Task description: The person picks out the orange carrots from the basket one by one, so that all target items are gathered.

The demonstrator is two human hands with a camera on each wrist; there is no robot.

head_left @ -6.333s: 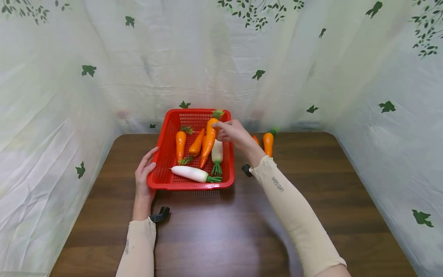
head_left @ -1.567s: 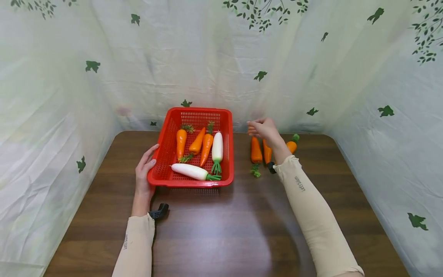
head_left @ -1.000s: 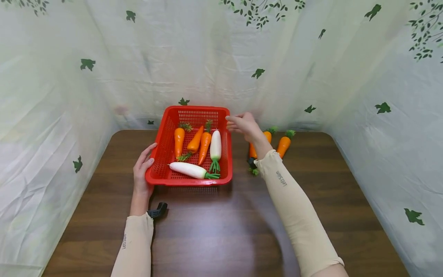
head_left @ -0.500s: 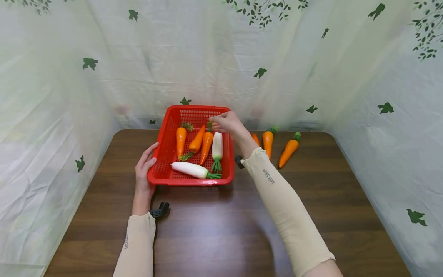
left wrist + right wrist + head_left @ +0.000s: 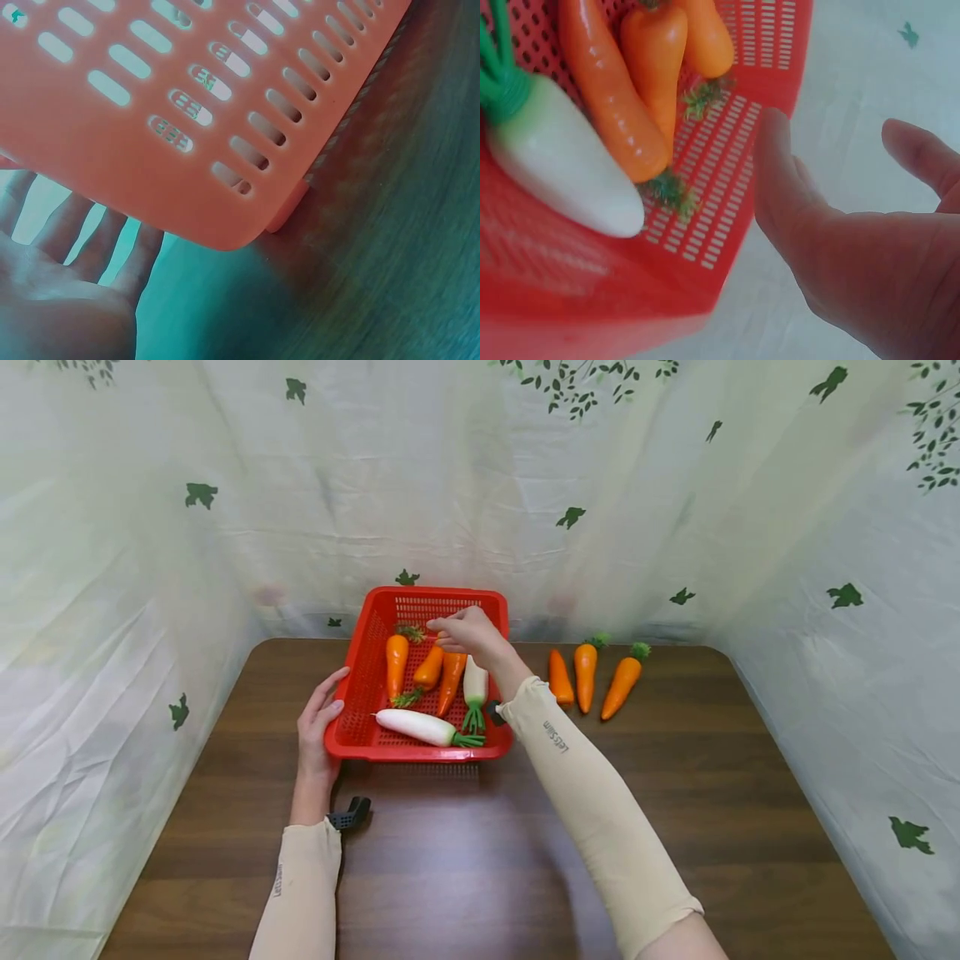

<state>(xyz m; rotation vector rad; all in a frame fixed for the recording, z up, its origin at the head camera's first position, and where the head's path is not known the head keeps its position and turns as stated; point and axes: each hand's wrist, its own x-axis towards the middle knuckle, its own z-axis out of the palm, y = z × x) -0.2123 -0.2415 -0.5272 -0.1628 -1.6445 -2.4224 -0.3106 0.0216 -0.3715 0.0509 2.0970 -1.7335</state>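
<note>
A red plastic basket [image 5: 347,749] sits on the table, holding three orange carrots, among them a leftmost carrot [image 5: 397,662], and two white radishes. One radish [image 5: 416,725] lies crosswise at the front; the other radish [image 5: 475,683] points away on the right. My left hand [image 5: 317,731] grips the basket's left side, its thumb at the rim; in the left wrist view the fingers [image 5: 139,259] pass behind the basket edge. My right hand [image 5: 476,635] hovers over the back of the basket. The right wrist view shows thumb and finger apart, nothing between them.
Right of the basket, three more carrots lie side by side on the table: a near one [image 5: 559,681], a middle one [image 5: 586,677] and a far one [image 5: 622,687]. A pale curtain [image 5: 480,485] with leaf prints hangs behind the brown table [image 5: 675,827].
Earlier my right hand held a carrot above the basket; that carrot now lies rightmost on the table. The hand, emptied, has swung back left over the basket. My left hand has stayed put.
</note>
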